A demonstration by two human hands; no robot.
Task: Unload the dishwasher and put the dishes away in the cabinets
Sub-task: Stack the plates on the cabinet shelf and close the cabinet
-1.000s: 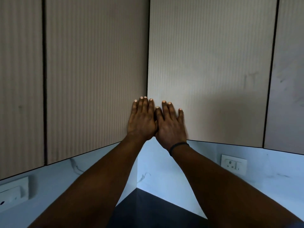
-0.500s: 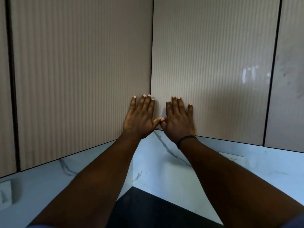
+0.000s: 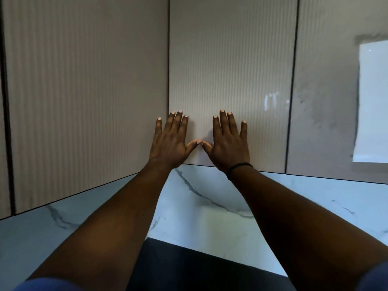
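- At far left, a dark seam (image 3: 6, 106) split the ribbed upper doors; the left door (image 3: 84, 91) met the corner.
- Left hand (image 3: 170, 141) lay flat, fingers straight, across the corner seam (image 3: 168, 59) near the bottom edge.
- Thumb tips touched between the hands.
- Right hand (image 3: 230, 143), flat and spread, pressed the middle door (image 3: 231, 59), a wristband (image 3: 237, 168) just below its edge.
- Marble backsplash (image 3: 210, 217) and dark counter (image 3: 189, 267) lay open beneath.
- Glare marked the right door (image 3: 327, 101).
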